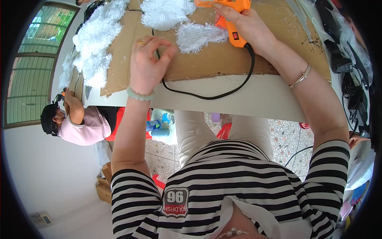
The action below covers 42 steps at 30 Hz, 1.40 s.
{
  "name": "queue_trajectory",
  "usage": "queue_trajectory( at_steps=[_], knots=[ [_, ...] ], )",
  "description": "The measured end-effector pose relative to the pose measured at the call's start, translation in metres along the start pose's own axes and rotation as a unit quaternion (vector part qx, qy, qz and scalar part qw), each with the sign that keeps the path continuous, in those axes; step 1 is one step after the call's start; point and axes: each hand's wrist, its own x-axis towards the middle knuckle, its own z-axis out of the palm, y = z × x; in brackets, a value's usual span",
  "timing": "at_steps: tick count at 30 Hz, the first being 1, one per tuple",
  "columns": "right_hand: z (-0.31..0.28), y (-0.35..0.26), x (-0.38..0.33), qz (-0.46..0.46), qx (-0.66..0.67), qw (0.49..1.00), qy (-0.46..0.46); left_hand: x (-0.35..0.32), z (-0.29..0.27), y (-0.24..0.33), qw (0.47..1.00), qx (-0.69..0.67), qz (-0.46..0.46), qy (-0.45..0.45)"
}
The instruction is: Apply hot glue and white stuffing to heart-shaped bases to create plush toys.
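Observation:
My right hand (254,30) is closed around the handle of an orange hot glue gun (236,24) with a small red switch low on its grip. Its nozzle end lies toward the left, at the top edge of the view. A white, frayed-edged mesh piece (199,36) lies on the cardboard just left of the glue gun. My left hand (150,59) hovers over the cardboard left of that piece, its fingers loosely curled and thumb apart, with nothing visible in it. The gun's black cable (211,97) loops down in front and passes beside my left hand.
Brown cardboard (207,65) covers the white table (191,91). White fringed material is heaped at left (97,44) and in a bundle (165,14) at the top. Black cables and adapters (352,89) crowd the right edge. Another person (81,123) works at far left.

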Motion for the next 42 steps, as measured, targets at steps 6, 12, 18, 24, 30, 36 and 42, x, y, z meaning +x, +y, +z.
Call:
queue_trajectory(
  at_steps=[6, 12, 18, 24, 30, 36, 42],
  knots=[
    [-0.006, 0.011, 0.005, -0.026, 0.030, 0.999, -0.025, -0.003, 0.009, 0.004, 0.996, 0.014, 0.066, -0.052],
    [0.002, 0.002, -0.002, 0.011, 0.017, 1.000, -0.007, 0.013, 0.023, 0.001, 0.993, 0.003, 0.106, -0.044],
    [0.001, 0.003, -0.001, -0.014, 0.010, 1.000, -0.016, 0.007, 0.019, -0.008, 0.993, -0.093, -0.064, -0.015],
    [0.005, -0.004, -0.004, -0.001, -0.001, 1.000, -0.017, 0.001, 0.019, -0.004, 0.998, -0.048, 0.005, -0.036],
    [-0.001, 0.000, -0.003, -0.003, 0.031, 0.999, -0.021, 0.020, 0.030, 0.008, 0.998, -0.007, 0.022, -0.051],
    [0.000, -0.001, -0.004, -0.008, 0.002, 0.999, -0.042, 0.008, 0.017, -0.017, 0.936, -0.262, -0.224, -0.062],
    [0.003, -0.005, -0.006, 0.009, 0.007, 0.999, -0.030, 0.004, 0.022, -0.012, 0.993, 0.051, 0.101, -0.036]
  ],
)
